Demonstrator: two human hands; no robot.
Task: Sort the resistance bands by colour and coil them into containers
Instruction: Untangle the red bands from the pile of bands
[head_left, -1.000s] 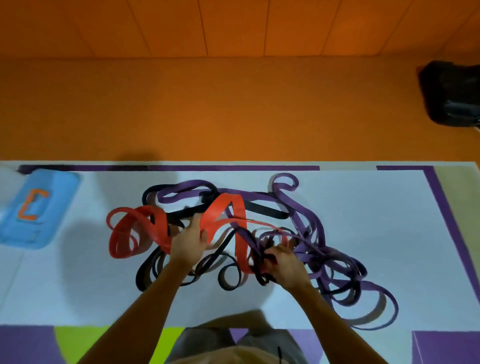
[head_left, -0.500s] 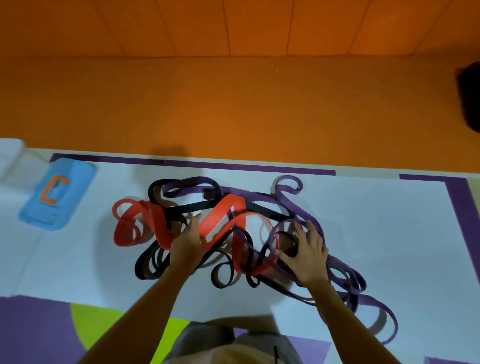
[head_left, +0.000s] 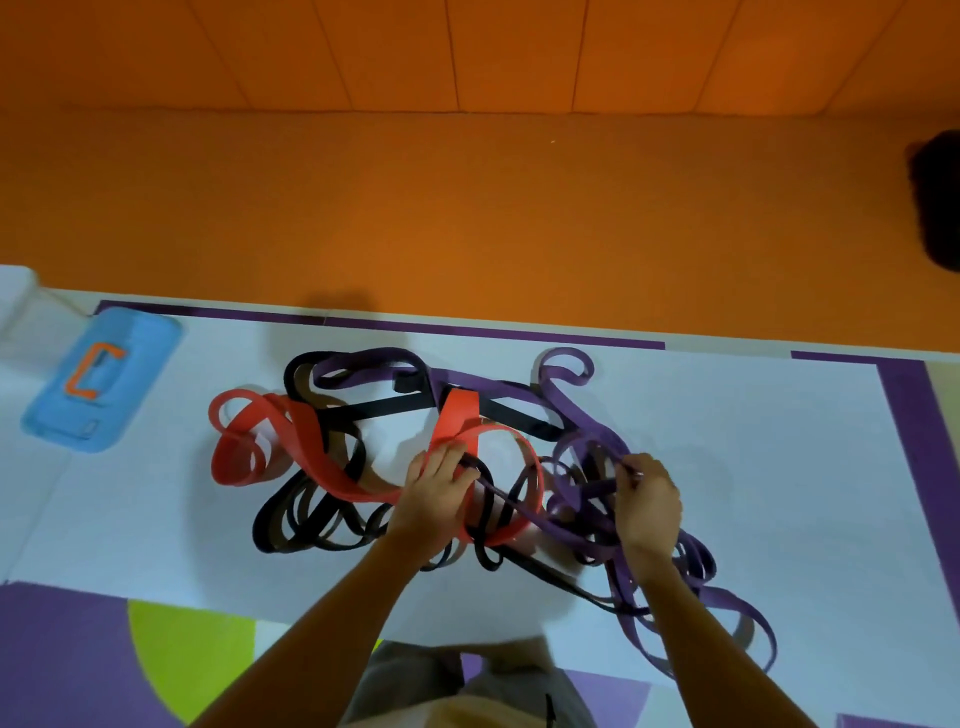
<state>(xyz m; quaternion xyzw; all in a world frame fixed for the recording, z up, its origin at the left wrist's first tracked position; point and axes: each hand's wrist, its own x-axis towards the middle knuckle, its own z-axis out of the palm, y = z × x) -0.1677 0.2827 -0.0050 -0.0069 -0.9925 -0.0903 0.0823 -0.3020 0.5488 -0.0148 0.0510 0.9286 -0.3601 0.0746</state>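
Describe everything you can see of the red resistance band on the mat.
The red band is a wide, flat, rubbery-looking strip, lying loose on the white mat. It loops several times at the left, then arches up at the middle, tangled with black bands and purple bands. The left hand lies over it.

An orange letter "C" (head_left: 92, 373) stands on the blue pad (head_left: 150, 343) at the mat's far left. No other text can be read.
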